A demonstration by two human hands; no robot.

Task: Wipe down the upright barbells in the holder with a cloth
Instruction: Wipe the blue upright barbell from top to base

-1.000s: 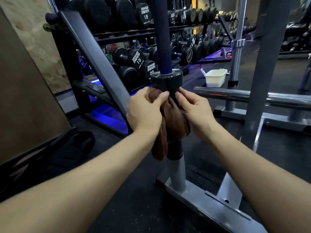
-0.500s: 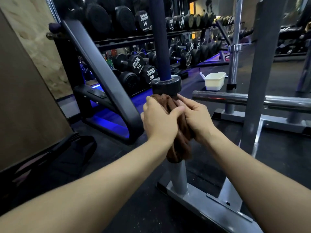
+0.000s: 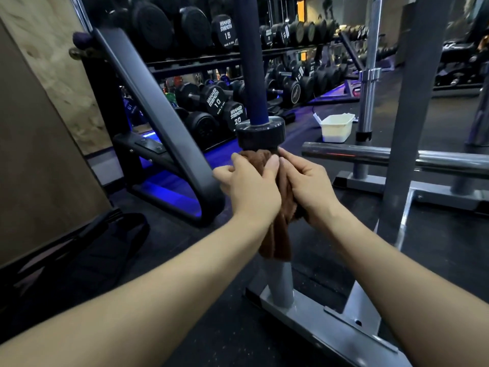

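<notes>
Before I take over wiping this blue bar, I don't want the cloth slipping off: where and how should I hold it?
Probably as it is held now: wrap the brown cloth round the bar's dark sleeve just under the collar, left hand and right hand closing from opposite sides. The bar stands upright and round, so the tail hangs free.

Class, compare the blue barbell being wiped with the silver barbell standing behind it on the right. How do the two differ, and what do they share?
The blue barbell has a dark blue shaft and black collar; the silver barbell is bare shiny metal throughout. A brown cloth, gripped by the left hand and right hand, wraps the blue barbell's sleeve; nothing touches the silver barbell. The blue one stands nearer the camera. Both stand upright in grey floor holders.
</notes>
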